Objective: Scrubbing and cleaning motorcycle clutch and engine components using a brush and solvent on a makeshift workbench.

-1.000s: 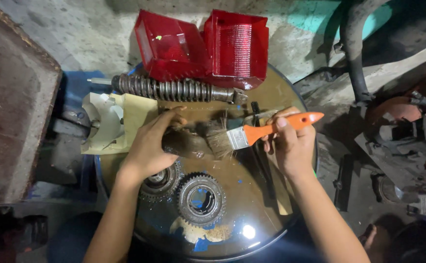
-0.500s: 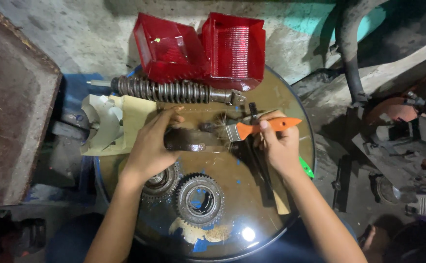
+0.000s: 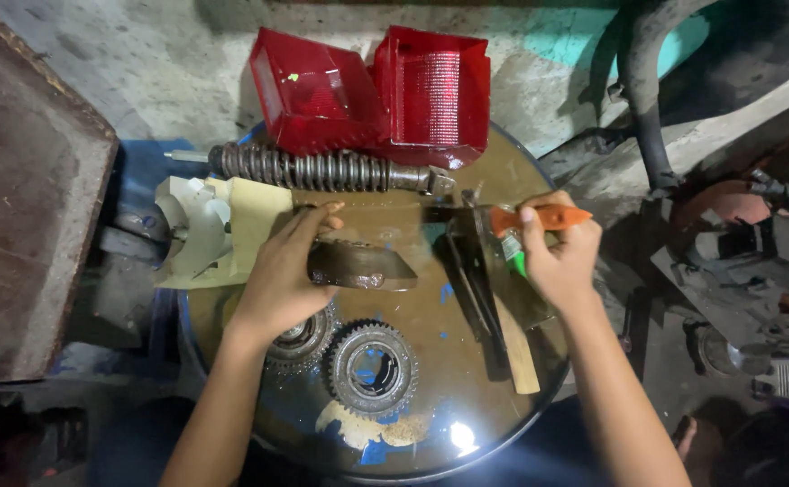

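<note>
With the left hand [image 3: 291, 271] clamped on the greasy metal part [image 3: 363, 268] mid-drum lid [image 3: 467, 424] and the right hand [image 3: 557, 257] gripping the orange-handled brush [image 3: 539, 218], that part looked likely to slip and knock the gears [image 3: 372, 368].

— What sits on the drum lid [image 3: 467, 424]?
— Two gears [image 3: 372, 368] near; a metal part [image 3: 363, 268] centre, under the left hand [image 3: 282, 280].
— And far?
— A coil spring [image 3: 322, 169], two lamp covers [image 3: 372, 95] behind it; right hand [image 3: 557, 261] with brush [image 3: 539, 218] at right.
</note>
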